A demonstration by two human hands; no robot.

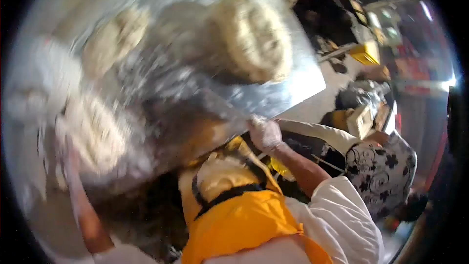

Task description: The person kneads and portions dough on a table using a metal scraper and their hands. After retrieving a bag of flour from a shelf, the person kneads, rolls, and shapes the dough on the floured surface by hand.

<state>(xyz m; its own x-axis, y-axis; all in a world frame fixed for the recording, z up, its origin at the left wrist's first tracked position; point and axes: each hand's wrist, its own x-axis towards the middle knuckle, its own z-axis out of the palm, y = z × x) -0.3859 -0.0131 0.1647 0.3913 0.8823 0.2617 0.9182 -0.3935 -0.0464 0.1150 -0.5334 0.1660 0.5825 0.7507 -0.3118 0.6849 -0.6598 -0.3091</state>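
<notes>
Flour is smeared over the metal table (303,80). A large round mass of pale dough (256,39) lies toward its far right, with a smaller lump (115,41) at the far left. Another rough dough piece (95,134) is at the near left. My left hand (67,142), blurred by motion, is beside this near piece; its fingers cannot be made out. At the table's near edge is my right hand (265,134), coated in flour, with its fingers curled closed. Whatever it may hold is hidden.
A whitish bag-like shape (44,76) is blurred at the left. On the right, another person in a patterned garment (378,171) is near a plastic bag (364,93) and boxes. A yellow container (365,53) stands farther back.
</notes>
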